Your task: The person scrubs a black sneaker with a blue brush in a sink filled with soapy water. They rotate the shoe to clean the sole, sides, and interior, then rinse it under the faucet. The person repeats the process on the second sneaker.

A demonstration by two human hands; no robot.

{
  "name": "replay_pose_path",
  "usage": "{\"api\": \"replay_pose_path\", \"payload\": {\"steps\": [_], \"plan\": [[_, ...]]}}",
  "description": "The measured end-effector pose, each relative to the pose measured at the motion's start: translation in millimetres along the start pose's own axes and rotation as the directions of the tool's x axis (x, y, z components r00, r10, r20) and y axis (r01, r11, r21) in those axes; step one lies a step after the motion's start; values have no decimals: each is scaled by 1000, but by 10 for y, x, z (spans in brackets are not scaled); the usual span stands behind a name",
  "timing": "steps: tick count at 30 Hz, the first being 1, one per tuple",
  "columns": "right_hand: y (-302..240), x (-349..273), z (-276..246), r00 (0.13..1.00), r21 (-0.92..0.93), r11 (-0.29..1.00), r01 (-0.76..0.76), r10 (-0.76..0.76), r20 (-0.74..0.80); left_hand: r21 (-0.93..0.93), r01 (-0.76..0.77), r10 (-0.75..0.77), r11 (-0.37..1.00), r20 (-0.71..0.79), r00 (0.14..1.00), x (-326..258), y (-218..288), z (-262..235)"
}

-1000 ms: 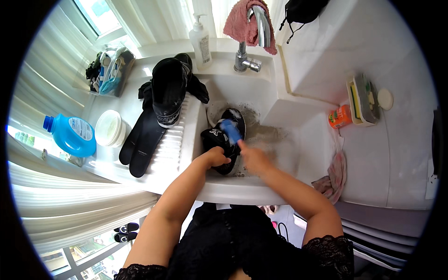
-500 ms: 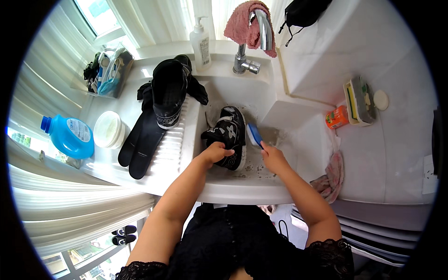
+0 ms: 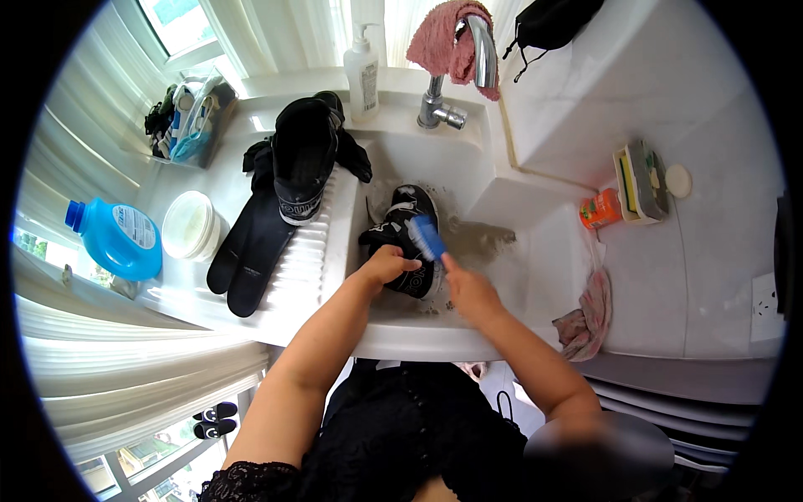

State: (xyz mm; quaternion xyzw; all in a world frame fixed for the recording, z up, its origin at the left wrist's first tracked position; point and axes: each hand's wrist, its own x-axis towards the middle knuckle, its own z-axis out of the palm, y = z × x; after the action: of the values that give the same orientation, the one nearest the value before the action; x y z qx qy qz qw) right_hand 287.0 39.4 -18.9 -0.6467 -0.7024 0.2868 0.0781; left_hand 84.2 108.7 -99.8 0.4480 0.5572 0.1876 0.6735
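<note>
In the white sink basin (image 3: 535,276) lies a wet black sneaker (image 3: 410,207) with white markings and a pale sole, its toe pointing away from me. My left hand (image 3: 389,265) is closed on the sneaker's near left side, thumb across the top. My right hand (image 3: 473,293) grips the handle of a blue scrub brush (image 3: 428,238), whose pale bristles are at the sneaker's upper. Greyish water and some suds show around the shoe. The right fingers are slightly blurred.
On the ribbed washboard (image 3: 311,259) stands the other black sneaker (image 3: 303,155), beside two black insoles (image 3: 249,263). Further left are a white tub (image 3: 191,226) and a blue jug (image 3: 121,238). A pump bottle (image 3: 362,79) and a faucet (image 3: 437,113) draped with a pink cloth (image 3: 443,42) stand behind.
My right hand has moved left with the brush, from beside the sneaker to over its upper. The left hand keeps its hold on the shoe.
</note>
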Motion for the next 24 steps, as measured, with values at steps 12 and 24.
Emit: {"api": "replay_pose_path", "payload": {"steps": [12, 24], "plan": [[474, 234, 21, 970, -150, 959, -241, 242, -12, -59, -46, 51, 997, 91, 994, -119, 115, 4], [-117, -631, -516, 999, 11, 1000, 18, -18, -28, -419, -120, 184, 900, 115, 976, -174, 226, 30]]}}
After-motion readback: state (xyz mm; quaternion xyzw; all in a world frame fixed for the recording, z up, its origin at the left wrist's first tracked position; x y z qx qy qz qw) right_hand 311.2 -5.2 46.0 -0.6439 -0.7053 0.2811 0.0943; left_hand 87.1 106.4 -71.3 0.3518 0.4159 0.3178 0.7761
